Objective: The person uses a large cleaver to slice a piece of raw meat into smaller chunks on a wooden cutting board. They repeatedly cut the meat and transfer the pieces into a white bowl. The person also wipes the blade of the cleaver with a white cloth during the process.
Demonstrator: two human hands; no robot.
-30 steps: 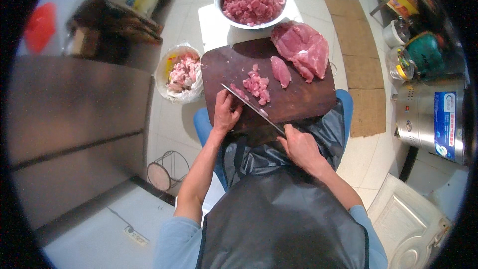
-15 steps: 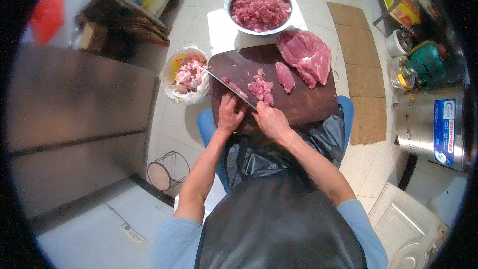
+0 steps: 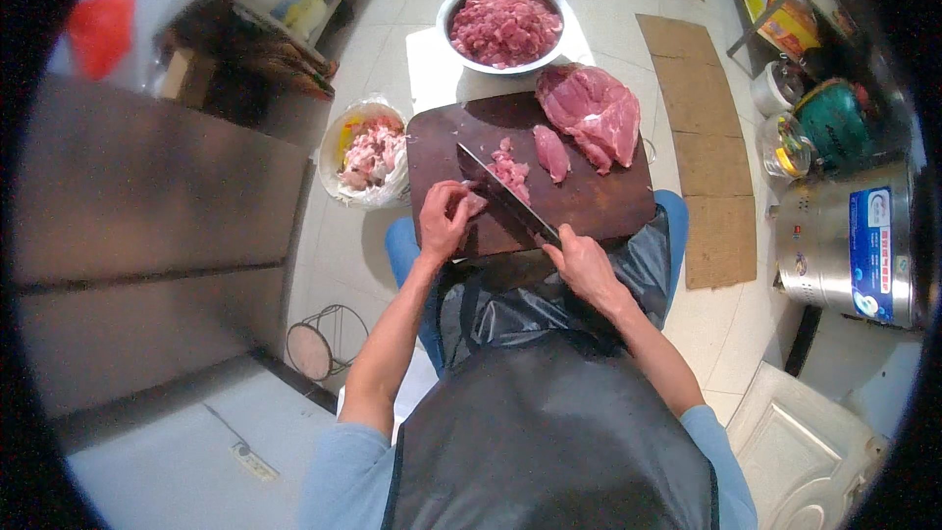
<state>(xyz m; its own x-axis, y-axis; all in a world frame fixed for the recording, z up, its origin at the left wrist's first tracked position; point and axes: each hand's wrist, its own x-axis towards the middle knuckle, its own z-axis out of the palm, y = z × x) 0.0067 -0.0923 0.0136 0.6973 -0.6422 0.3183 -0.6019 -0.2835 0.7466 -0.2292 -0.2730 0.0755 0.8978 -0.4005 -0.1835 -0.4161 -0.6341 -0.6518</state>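
Observation:
A dark wooden cutting board [image 3: 599,211] lies across my lap. My right hand [image 3: 586,267] grips a cleaver [image 3: 497,188] by its handle near the board's front edge. The blade slants up and left, alongside a small pile of chopped meat [image 3: 509,173]. To the left of the blade, my left hand [image 3: 444,219] is closed, its fingertips pinching a piece of meat [image 3: 475,203] over the board. A smaller strip of meat [image 3: 551,154] rests right of the pile. At the board's far right corner sits a large raw chunk of meat [image 3: 594,116].
Beyond the board, a metal bowl [image 3: 444,31] full of cut meat stands on a white surface [image 3: 428,69]. A lined bucket [image 3: 331,172] of pale trimmings is at the left. Cardboard [image 3: 721,167] covers floor at right, beside a steel appliance [image 3: 824,245]. A wire-legged stool [image 3: 310,351] is lower left.
The cleaver and my right hand have moved right, so the blade is now against the chopped pile. My left hand has shifted slightly and pinches a piece of meat. The whole view has shifted slightly.

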